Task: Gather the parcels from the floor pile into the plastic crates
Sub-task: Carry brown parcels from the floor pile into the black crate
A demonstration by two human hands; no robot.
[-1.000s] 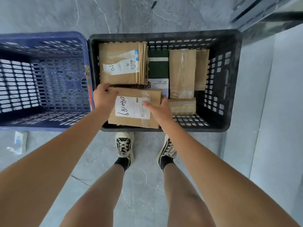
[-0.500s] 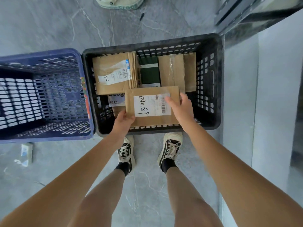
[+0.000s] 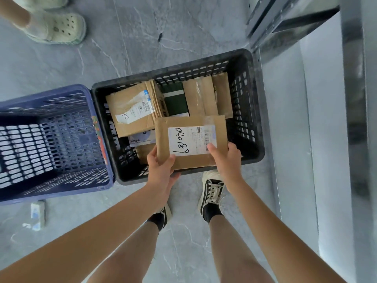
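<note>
Both hands, left hand (image 3: 161,167) and right hand (image 3: 225,160), grasp a labelled parcel (image 3: 190,141) over the black crate's (image 3: 252,111) near edge, seemingly fitting it beside earlier parcels.

A pale green clog (image 3: 61,27) stands on the grey marbled floor (image 3: 132,33) at eleven o'clock, a small crumpled packet (image 3: 37,214) at eight, a metal frame (image 3: 285,21) at one.

Parcel depot: crated parcels (image 3: 190,142), metal racking (image 3: 285,21).

Blue crate (image 3: 61,139) cut off left; label's (image 3: 191,140) small print illegible.
</note>
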